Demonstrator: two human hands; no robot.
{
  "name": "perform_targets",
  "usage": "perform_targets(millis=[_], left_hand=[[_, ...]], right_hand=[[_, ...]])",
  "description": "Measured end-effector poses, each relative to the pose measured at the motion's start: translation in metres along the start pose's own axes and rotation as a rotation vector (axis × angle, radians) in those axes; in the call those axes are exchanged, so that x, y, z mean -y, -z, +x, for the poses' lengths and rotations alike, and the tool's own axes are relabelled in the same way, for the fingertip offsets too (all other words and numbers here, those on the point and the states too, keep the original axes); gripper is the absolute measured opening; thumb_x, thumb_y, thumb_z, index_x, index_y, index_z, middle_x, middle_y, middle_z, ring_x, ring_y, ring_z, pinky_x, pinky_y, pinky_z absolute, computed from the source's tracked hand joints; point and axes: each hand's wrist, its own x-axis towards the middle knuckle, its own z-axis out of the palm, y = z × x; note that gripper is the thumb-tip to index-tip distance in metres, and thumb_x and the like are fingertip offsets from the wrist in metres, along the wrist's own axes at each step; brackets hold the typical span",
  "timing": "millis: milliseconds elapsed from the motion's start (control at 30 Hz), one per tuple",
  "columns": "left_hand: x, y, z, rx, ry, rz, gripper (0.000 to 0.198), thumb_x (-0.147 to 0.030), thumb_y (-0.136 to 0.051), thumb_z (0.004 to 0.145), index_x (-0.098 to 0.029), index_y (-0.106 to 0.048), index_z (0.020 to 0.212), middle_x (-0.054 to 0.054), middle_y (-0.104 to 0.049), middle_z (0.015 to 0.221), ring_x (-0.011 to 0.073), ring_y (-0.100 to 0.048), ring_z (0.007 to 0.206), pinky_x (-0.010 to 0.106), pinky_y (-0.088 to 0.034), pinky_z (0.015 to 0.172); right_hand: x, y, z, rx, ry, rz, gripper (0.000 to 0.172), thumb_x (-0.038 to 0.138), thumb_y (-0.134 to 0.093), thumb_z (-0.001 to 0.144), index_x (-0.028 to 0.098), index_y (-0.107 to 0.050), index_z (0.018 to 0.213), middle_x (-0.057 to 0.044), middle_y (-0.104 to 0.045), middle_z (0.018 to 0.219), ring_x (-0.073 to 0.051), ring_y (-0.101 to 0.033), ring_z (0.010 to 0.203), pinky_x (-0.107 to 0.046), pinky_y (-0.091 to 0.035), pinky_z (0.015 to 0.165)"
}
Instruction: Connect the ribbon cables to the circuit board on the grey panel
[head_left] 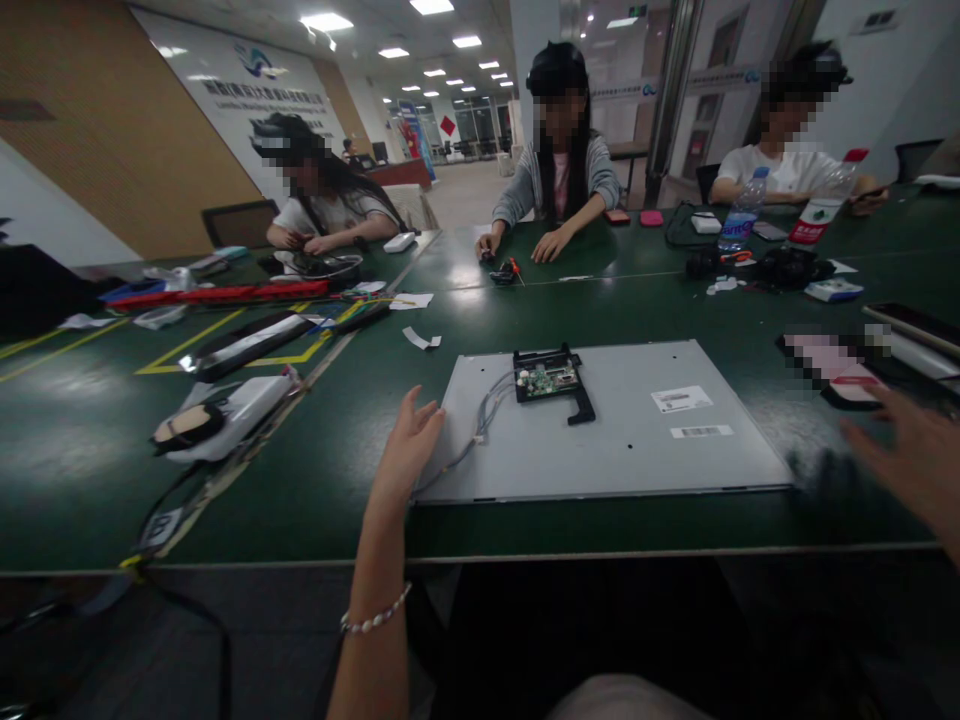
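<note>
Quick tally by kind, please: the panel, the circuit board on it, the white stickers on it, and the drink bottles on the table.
Panel: 1
Circuit board: 1
White stickers: 2, the upper sticker and the lower sticker
Drink bottles: 2, the blue-capped bottle and the red-capped bottle
Total: 6

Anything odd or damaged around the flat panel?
No spill or damage visible. Slightly untidy: gray cables curve loosely across the flat panel, and a stray paper strip lies on the green table beyond the panel's far-left corner.
</note>
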Motion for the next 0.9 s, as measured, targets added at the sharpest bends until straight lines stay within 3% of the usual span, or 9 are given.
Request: perform_targets(millis=[100,200,367,633,700,800,900], left_hand=[[0.001,0.0,0.0,-0.002,-0.01,-0.002,0.07,-0.034,-0.059,0.085,-0.02,-0.032,0.148,0.017,-0.055,0.136,0.0255,-0.056,0.121,0.041,-0.04,0.105],[0.0,0.0,-0.001,0.005,-0.012,0.022,0.07,-0.035,-0.058,0.086,-0.019,-0.03,0.148,0.017,-0.054,0.137,0.0251,-0.056,0.121,0.04,-0.039,0.106],[0.002,-0.001,-0.001,0.017,-0.015,0.05,0.07,-0.035,-0.055,0.086,-0.019,-0.029,0.149,0.016,-0.055,0.137,0.0244,-0.056,0.122,0.04,-0.038,0.107],[0.009,-0.004,0.003,0.077,-0.073,0.136,0.07,-0.036,-0.05,0.088,-0.017,-0.023,0.15,0.018,-0.053,0.138,0.0252,-0.054,0.124,0.042,-0.037,0.108],[-0.001,-0.008,0.001,0.059,-0.114,0.218,0.072,-0.035,-0.05,0.088,-0.015,-0.021,0.151,0.02,-0.047,0.143,0.0276,-0.049,0.129,0.043,-0.036,0.108],[-0.028,-0.021,0.001,0.088,-0.284,0.365,0.077,-0.037,-0.055,0.085,-0.015,-0.022,0.151,0.018,-0.034,0.152,0.0303,-0.036,0.139,0.043,-0.029,0.113],[-0.058,-0.044,0.017,0.314,-0.457,0.458,0.088,-0.042,-0.061,0.079,-0.015,-0.02,0.151,0.015,-0.024,0.157,0.0303,-0.025,0.144,0.04,-0.022,0.117]], right_hand=[[0.064,-0.002,-0.024,0.068,0.296,0.169,0.061,0.054,-0.035,0.091,0.018,-0.044,0.138,-0.016,-0.055,0.135,-0.034,-0.054,0.123,-0.049,-0.042,0.104],[0.098,-0.017,-0.036,0.091,0.448,0.295,0.056,0.049,-0.037,0.092,0.018,-0.044,0.138,-0.012,-0.052,0.14,-0.03,-0.048,0.129,-0.047,-0.037,0.11],[0.099,-0.043,-0.04,0.049,0.468,0.246,0.058,0.052,-0.039,0.092,0.018,-0.047,0.137,-0.013,-0.047,0.145,-0.035,-0.036,0.137,-0.055,-0.035,0.109],[0.081,-0.056,-0.034,-0.01,0.492,0.214,0.062,0.056,-0.04,0.09,0.016,-0.048,0.137,-0.016,-0.049,0.142,-0.038,-0.041,0.133,-0.058,-0.041,0.103],[0.083,-0.049,-0.032,-0.013,0.485,0.194,0.061,0.055,-0.041,0.09,0.018,-0.049,0.137,-0.015,-0.053,0.138,-0.039,-0.045,0.13,-0.058,-0.043,0.1],[0.099,-0.029,-0.021,-0.041,0.492,0.191,0.055,0.052,-0.043,0.09,0.02,-0.054,0.133,-0.014,-0.06,0.131,-0.039,-0.05,0.126,-0.058,-0.042,0.1],[0.133,-0.009,0.004,0.012,0.608,0.307,0.05,0.046,-0.043,0.092,0.019,-0.055,0.131,-0.012,-0.061,0.13,-0.032,-0.056,0.12,-0.05,-0.043,0.104]])
